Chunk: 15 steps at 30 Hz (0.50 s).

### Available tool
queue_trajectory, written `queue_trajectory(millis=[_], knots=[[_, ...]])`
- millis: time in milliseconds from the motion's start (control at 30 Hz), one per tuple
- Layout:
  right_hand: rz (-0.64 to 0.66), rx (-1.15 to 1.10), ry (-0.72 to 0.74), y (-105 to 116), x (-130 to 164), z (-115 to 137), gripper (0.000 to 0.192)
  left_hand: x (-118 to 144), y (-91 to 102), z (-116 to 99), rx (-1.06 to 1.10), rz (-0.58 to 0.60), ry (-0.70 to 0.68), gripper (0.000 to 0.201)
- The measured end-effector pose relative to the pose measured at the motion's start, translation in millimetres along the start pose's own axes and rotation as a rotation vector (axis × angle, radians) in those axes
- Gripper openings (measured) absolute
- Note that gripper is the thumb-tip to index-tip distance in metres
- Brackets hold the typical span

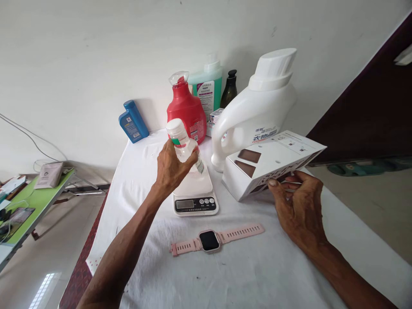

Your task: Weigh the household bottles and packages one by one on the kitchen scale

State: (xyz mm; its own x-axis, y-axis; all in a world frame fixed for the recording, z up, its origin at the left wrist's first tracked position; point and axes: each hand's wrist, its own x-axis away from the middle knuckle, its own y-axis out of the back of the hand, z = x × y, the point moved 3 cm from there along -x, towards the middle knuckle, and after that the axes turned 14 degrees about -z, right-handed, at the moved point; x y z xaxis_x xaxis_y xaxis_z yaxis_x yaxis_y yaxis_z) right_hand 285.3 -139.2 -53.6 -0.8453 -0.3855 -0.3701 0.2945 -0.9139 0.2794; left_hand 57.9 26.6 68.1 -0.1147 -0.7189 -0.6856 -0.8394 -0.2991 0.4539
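My left hand (172, 165) is closed round a clear plastic bottle (183, 143) with a white cap. The bottle leans to the left, above the pan of a white kitchen scale (193, 184); whether its base touches the pan is hidden. My right hand (299, 204) has its thumb and curled fingers on the near lower edge of a white printed box (273, 156). That box sits at a slant beside the scale, in front of a large white detergent jug (257, 107). In front of the scale lies a smartwatch (209, 241) with a pink strap.
Toward the wall stand a red pump bottle (186, 109), a green bottle (216, 88), a dark pump bottle (229, 90) and a leaning blue bottle (133, 124). A white cloth (154, 274) covers the table. A green side table (35, 201) is at the left.
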Motion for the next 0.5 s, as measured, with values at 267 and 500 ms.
queue_trajectory(millis=[267,500], knots=[[-0.005,0.007,0.006,1.8,-0.9,0.5,0.071,-53.2,-60.1,10.0,0.161,0.029,0.009,0.038],[0.009,0.031,0.003,2.0,-1.7,0.4,0.073,-61.9,-123.0,26.4,0.170,0.077,-0.033,0.035]])
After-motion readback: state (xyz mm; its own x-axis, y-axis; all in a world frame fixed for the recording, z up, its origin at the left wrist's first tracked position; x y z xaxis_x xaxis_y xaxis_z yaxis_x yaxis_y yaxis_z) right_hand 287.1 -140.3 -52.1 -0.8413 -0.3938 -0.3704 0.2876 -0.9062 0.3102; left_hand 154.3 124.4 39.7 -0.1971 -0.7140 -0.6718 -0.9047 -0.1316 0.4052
